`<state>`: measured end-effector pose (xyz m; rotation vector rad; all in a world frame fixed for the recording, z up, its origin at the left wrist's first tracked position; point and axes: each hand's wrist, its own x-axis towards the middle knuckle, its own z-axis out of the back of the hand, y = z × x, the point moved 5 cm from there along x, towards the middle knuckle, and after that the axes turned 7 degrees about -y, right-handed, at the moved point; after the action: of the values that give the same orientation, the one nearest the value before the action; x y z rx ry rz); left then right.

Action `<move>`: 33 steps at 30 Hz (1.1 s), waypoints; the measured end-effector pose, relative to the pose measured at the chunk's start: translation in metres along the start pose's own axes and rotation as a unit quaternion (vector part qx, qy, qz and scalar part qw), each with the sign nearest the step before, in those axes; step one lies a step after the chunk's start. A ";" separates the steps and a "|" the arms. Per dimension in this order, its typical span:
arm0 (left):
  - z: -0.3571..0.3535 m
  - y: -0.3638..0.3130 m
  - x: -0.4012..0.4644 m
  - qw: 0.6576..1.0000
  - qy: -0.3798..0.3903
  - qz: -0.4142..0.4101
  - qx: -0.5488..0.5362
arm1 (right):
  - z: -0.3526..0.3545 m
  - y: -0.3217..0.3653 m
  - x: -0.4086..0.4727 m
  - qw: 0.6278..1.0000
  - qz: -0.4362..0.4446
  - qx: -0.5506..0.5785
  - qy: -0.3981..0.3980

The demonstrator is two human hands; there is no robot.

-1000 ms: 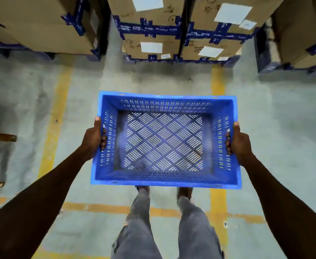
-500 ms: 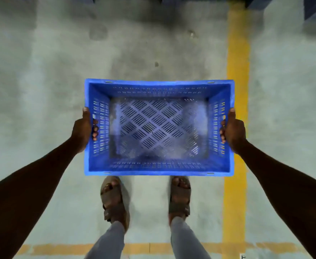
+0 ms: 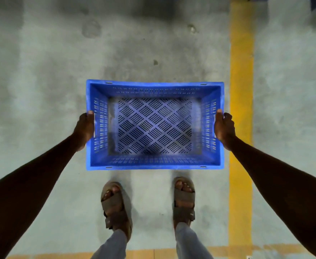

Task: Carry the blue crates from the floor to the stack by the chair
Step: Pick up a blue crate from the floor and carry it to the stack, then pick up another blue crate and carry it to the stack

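An empty blue crate (image 3: 154, 163) with slotted walls and a diamond-pattern grid floor sits level in front of my feet, low over the concrete floor. My left hand (image 3: 84, 128) grips its left short wall, thumb over the rim. My right hand (image 3: 224, 128) grips the right short wall the same way. Whether the crate rests on the floor or hangs just above it I cannot tell. No chair and no crate stack are in view.
Grey concrete floor all around. A yellow painted line (image 3: 241, 109) runs away from me just right of the crate, and an orange line (image 3: 228, 249) crosses behind my sandalled feet (image 3: 116, 204).
My view has tilted down; the cardboard boxes at the top have left the frame. The crate has gone lower and looks smaller, with my arms stretched further down.
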<state>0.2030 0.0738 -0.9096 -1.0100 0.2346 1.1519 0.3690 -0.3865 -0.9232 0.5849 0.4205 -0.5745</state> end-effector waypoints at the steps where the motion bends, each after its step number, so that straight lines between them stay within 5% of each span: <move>1: 0.007 -0.008 -0.014 0.998 -0.020 -0.014 0.052 | 0.007 0.008 -0.014 0.999 0.014 -0.027 -0.013; 7: 0.051 -0.073 -0.145 0.994 -0.002 -0.082 0.072 | 0.076 0.066 -0.139 0.998 0.061 -0.031 -0.008; 17: 0.203 -0.254 -0.474 0.951 0.126 -0.282 0.012 | 0.346 0.154 -0.461 0.967 0.125 0.216 -0.055; 23: 0.212 -0.271 -0.606 0.921 0.196 -0.336 -0.023 | 0.449 0.071 -0.555 0.933 0.068 0.324 -0.144; 33: 0.047 -0.286 -0.802 0.871 0.342 -0.349 -0.047 | 0.587 -0.139 -0.558 0.867 -0.057 0.422 -0.258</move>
<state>0.0779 -0.4212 -0.2269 -1.4125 0.3338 0.1155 -0.0208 -0.6317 -0.2427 1.2047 -0.3480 -1.0048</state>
